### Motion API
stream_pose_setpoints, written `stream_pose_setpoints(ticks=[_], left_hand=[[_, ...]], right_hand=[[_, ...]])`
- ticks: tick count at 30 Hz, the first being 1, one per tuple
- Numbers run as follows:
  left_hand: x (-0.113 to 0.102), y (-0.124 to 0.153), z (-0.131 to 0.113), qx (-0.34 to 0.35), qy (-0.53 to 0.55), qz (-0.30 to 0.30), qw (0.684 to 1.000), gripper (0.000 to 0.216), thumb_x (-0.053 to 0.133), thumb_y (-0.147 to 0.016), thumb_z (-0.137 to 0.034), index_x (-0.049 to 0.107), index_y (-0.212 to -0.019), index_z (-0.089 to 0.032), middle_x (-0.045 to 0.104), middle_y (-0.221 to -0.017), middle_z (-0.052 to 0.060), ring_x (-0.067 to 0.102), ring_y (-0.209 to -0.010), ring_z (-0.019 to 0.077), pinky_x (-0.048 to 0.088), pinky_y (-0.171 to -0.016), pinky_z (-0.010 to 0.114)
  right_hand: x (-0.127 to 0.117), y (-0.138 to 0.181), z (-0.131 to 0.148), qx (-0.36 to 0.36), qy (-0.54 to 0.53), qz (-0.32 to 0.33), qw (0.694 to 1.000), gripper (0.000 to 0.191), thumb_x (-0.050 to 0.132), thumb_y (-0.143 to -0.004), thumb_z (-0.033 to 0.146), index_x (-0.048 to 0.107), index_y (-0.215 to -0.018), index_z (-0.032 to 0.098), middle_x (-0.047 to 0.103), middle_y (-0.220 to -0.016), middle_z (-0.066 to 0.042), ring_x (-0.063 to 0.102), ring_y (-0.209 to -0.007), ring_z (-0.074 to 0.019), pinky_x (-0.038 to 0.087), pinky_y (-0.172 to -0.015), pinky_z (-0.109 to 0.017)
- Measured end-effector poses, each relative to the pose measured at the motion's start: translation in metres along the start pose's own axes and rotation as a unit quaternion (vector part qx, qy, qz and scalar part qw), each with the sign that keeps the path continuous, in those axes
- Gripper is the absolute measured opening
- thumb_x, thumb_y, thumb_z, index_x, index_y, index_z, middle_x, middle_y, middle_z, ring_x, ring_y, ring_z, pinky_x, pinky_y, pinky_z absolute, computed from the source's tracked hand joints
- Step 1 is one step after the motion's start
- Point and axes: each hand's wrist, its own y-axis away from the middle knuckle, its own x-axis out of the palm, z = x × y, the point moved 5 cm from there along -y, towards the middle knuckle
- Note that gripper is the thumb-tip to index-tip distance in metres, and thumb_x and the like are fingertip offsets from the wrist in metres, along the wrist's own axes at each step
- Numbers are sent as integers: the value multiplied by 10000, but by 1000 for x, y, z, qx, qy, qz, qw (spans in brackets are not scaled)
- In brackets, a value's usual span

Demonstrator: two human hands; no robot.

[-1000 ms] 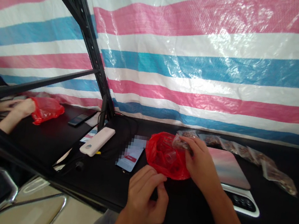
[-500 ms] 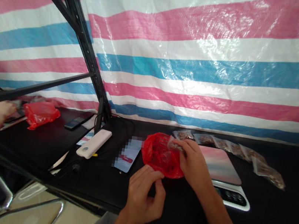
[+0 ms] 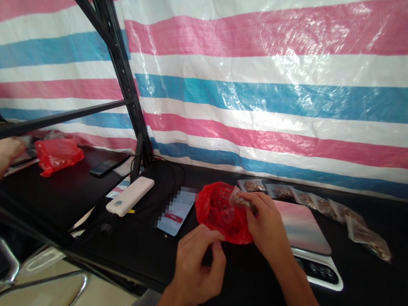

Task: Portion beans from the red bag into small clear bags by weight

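Observation:
A red plastic bag [image 3: 214, 211] lies mouth-up on the black table, its inside showing. My right hand [image 3: 264, 223] is closed on a small clear bag [image 3: 240, 198] with brownish contents, over the red bag's right side. My left hand [image 3: 197, 262] is curled at the near edge of the red bag, fingers closed on its rim; the exact grip is partly hidden. Right of the red bag, partly behind my right hand, is a white kitchen scale [image 3: 336, 282] with a shiny plate [image 3: 306, 227].
Several filled clear bags [image 3: 368, 236] lie in a row behind the scale. A phone [image 3: 177, 213] and a white power bank [image 3: 130, 196] lie to the left. Beyond a black metal frame [image 3: 124, 72] are another person's hand [image 3: 7, 151] and a second red bag [image 3: 58, 154].
The view has shifted slightly, so the table things sit a little further right. Both hands keep nearly the same pose, the right one still holding the small clear bag.

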Motion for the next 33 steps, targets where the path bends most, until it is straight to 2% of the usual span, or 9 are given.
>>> stream_pose_setpoints(ticks=[5,9,11,16,20,24,29,31,33], left_hand=[[6,-5,9,-60,-11,6,998,188,526,-932,-65,661,-938,-196,682,-780,21,628,-709,148,510,-660,260],[14,-6,26,-153,-38,-6,988,190,585,-974,-186,725,-1097,-225,755,-1020,62,666,-969,208,552,-876,360],[21,-4,33,-195,-22,-2,980,246,573,-997,-249,706,-1203,-230,747,-1116,81,656,-1062,226,548,-945,401],[32,4,42,-269,66,-36,960,351,397,-1072,-353,693,-1184,-201,718,-1113,106,674,-1065,214,555,-966,393],[40,1,38,-256,93,7,962,412,352,-1082,-374,607,-1365,-218,661,-1343,124,607,-1268,219,496,-1094,424],[49,0,29,-196,48,68,977,447,365,-1075,-316,509,-1491,-240,619,-1441,118,541,-1355,234,455,-1146,482],[61,5,23,-161,6,95,982,527,392,-1064,-261,352,-1590,-272,525,-1529,122,460,-1435,244,413,-1180,497],[62,4,21,-168,5,82,982,529,417,-1058,-259,360,-1583,-283,539,-1482,124,485,-1404,239,437,-1158,483],[62,2,18,-164,10,71,984,477,444,-1048,-242,456,-1522,-286,583,-1384,113,550,-1320,224,473,-1120,452]], right_hand=[[-8,0,-10,97,-120,-54,986,195,640,-848,237,733,-1019,232,743,-1032,-67,679,-947,-240,551,-906,-435],[-6,4,-2,168,-268,-56,947,272,768,-804,380,713,-1021,227,748,-977,-48,690,-897,-225,567,-849,-392],[-3,6,13,164,-310,-37,936,278,782,-799,381,705,-1020,231,743,-982,-44,695,-912,-220,570,-851,-375],[9,15,47,126,-339,59,930,265,756,-826,326,659,-1061,254,727,-1045,-41,704,-1007,-217,565,-946,-377],[13,24,47,150,-392,50,906,407,737,-859,395,510,-1181,288,713,-961,-8,722,-964,-202,589,-906,-369],[1,28,40,147,-337,20,930,371,706,-885,436,553,-1183,277,721,-973,-21,713,-958,-202,577,-916,-365],[-47,22,19,125,-171,-61,975,270,686,-882,427,658,-1088,256,709,-882,-19,664,-785,-187,562,-760,-322],[-68,21,0,136,-100,-93,981,305,681,-863,454,668,-1084,244,702,-840,-22,648,-737,-190,537,-705,-320],[-84,22,-23,174,-39,-103,979,376,666,-849,495,663,-1118,232,687,-791,-18,644,-686,-195,507,-647,-315]])
